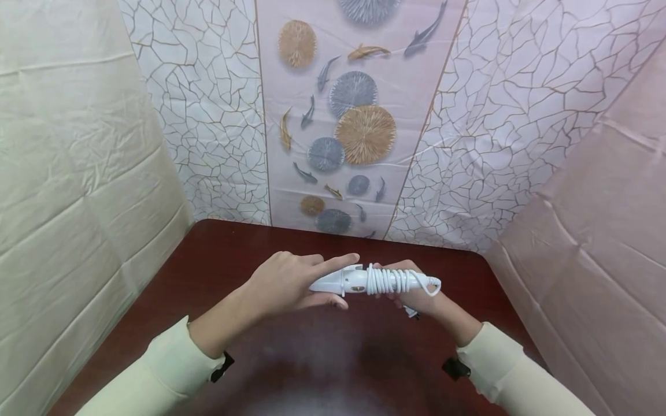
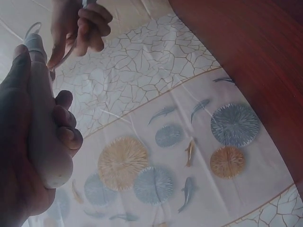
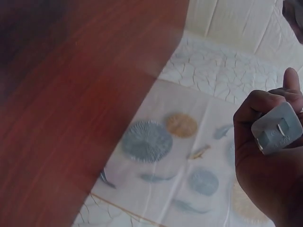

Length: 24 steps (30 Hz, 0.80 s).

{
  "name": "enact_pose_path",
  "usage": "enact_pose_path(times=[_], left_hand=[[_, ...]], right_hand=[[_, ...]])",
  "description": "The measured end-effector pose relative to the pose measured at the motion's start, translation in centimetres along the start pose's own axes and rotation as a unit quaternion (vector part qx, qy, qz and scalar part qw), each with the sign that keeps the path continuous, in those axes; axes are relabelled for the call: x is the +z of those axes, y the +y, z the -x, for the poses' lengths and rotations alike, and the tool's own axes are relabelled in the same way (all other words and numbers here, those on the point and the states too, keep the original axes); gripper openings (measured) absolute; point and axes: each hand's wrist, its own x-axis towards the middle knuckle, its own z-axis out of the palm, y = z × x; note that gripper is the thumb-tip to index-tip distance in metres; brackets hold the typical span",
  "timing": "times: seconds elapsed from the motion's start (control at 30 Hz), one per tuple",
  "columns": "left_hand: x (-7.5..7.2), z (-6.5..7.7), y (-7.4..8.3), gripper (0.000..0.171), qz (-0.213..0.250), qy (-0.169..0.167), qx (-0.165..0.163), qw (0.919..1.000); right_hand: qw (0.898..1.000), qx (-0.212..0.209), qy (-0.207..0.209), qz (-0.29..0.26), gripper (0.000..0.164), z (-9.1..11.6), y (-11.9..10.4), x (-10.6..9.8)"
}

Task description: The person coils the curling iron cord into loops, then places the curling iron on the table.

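A white hand-held electric appliance (image 1: 333, 281) lies level above the table, its exact kind unclear. My left hand (image 1: 283, 283) grips its wider end, with the thumb along one side and fingers curled round the other in the left wrist view. White cord (image 1: 387, 281) is wound in several turns round the narrower end and loops at the tip. Behind the coil, my right hand (image 1: 424, 300) holds the cord's free end in curled fingers. The two-prong plug (image 3: 277, 128) sticks out of that fist in the right wrist view. The appliance partly hides the right fingers.
A dark red-brown table (image 1: 234, 242) with rounded far corners lies beneath both hands. A patterned sheet (image 1: 333, 190) with fish and round motifs hangs behind it. Plain cream sheets (image 1: 78, 173) stand at both sides. Black bands (image 1: 222, 367) show at the sleeve cuffs.
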Motion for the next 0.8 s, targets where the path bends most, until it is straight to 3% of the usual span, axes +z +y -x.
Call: enact_pose_path(times=[0.07,0.27,0.47,0.7,0.8], left_hand=[[0.0,0.0,-0.1,0.076,0.002,0.003,0.005,1.0],[0.1,0.0,-0.3,0.068,0.015,0.013,0.01,0.9998],[0.0,-0.1,-0.2,0.069,0.016,0.01,0.004,0.9998],[0.0,0.0,-0.3,0.068,0.027,0.009,0.002,0.9996],[0.1,0.0,-0.3,0.068,0.035,0.012,0.002,0.9993]], right_hand=[[1.0,0.006,-0.006,-0.002,0.052,0.2,0.2,0.4],[0.998,0.046,-0.039,0.011,0.047,0.9,0.5,1.0],[0.997,0.06,-0.042,-0.021,0.05,1.5,0.9,1.7],[0.987,0.15,-0.058,-0.012,0.057,2.5,0.2,2.7],[0.983,0.173,-0.06,-0.034,0.061,2.4,-0.3,2.7]])
